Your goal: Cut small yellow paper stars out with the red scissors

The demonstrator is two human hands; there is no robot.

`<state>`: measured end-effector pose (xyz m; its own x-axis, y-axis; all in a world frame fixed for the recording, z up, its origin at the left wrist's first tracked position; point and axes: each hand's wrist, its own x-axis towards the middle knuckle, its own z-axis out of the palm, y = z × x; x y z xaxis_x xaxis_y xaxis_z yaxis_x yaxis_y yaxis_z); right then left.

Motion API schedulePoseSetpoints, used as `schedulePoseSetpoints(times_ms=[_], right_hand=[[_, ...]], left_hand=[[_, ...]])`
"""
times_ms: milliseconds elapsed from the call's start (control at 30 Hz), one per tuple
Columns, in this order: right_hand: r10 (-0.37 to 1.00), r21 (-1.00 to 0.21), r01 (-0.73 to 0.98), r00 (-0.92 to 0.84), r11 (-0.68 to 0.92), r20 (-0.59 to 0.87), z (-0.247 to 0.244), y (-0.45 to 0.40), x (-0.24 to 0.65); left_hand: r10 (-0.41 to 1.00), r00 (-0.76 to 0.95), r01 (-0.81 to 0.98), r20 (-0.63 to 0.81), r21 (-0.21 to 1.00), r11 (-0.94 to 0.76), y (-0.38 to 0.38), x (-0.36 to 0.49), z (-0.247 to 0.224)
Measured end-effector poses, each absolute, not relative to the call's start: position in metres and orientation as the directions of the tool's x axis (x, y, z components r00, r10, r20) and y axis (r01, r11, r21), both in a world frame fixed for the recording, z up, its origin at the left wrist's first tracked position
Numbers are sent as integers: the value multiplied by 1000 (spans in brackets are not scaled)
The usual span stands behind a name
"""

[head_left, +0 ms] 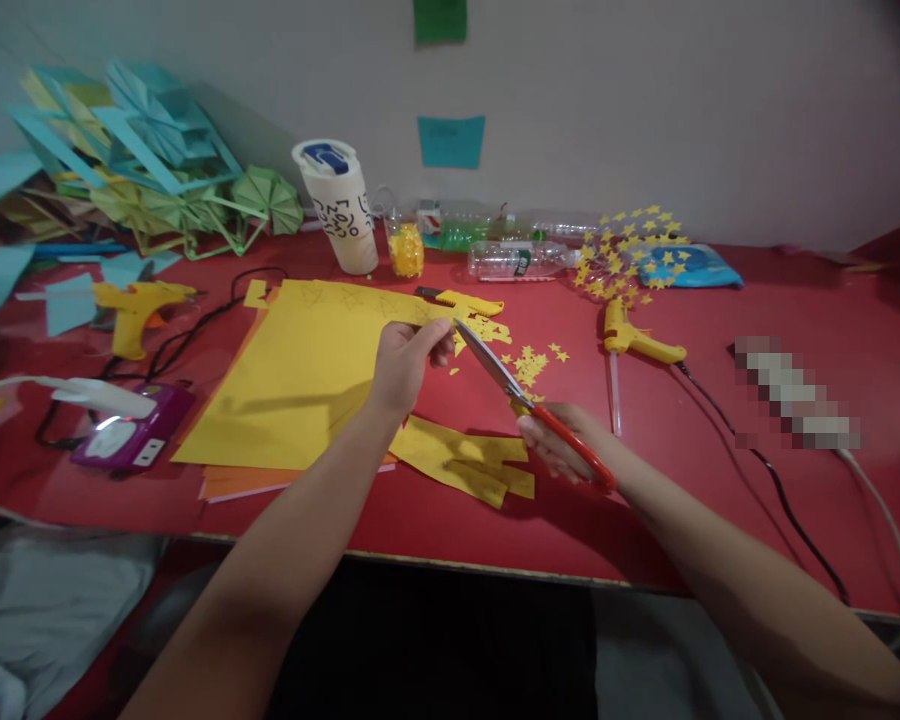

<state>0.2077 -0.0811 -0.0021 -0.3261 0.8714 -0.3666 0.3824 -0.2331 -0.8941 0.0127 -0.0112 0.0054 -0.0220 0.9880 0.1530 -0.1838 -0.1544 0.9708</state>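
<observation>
My right hand (559,440) is wrapped round the red handles of a pair of scissors (491,360). The blades point up and left, their tips meeting the fingertips of my left hand (411,368). Thumb and fingers of that hand are pinched together over the yellow paper sheets (300,370); whatever they pinch is too small to make out. Star outlines are drawn along the top sheet's far edge. Cut yellow paper strips (465,460) lie below my hands. Small yellow paper stars (529,368) are scattered beyond the scissors, near a yellow box cutter (465,301).
Glue guns lie left (139,310) and right (637,335), with cords trailing. A purple power adapter (131,430) sits at left. Behind stand a white tumbler (339,210), a cup of yellow pieces (406,250), plastic bottles (521,260), a star cluster (630,255) and folded paper shapes (157,150).
</observation>
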Motion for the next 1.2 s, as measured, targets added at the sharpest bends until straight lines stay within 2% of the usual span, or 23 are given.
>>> schedulePoseSetpoints(times_ms=[267, 633, 867, 967, 1200], right_hand=[[875, -908, 380, -362, -176, -321, -3, -82, 209], [874, -932, 336, -404, -133, -271, -10, -80, 215], [867, -933, 343, -426, -109, -258, -10, -78, 217], [871, -938, 330, -423, -106, -248, -9, -79, 215], [870, -941, 279, -396, -190, -293, -8, -85, 204]], left_hand=[[980, -3, -233, 200, 953, -195, -12, 9, 3], [986, 115, -47, 120, 992, -116, -16, 9, 1], [975, 153, -37, 159, 987, -155, -17, 9, 4], [977, 142, -29, 158, 987, -155, -17, 10, 4], [998, 46, -54, 51, 997, -48, -22, 24, 1]])
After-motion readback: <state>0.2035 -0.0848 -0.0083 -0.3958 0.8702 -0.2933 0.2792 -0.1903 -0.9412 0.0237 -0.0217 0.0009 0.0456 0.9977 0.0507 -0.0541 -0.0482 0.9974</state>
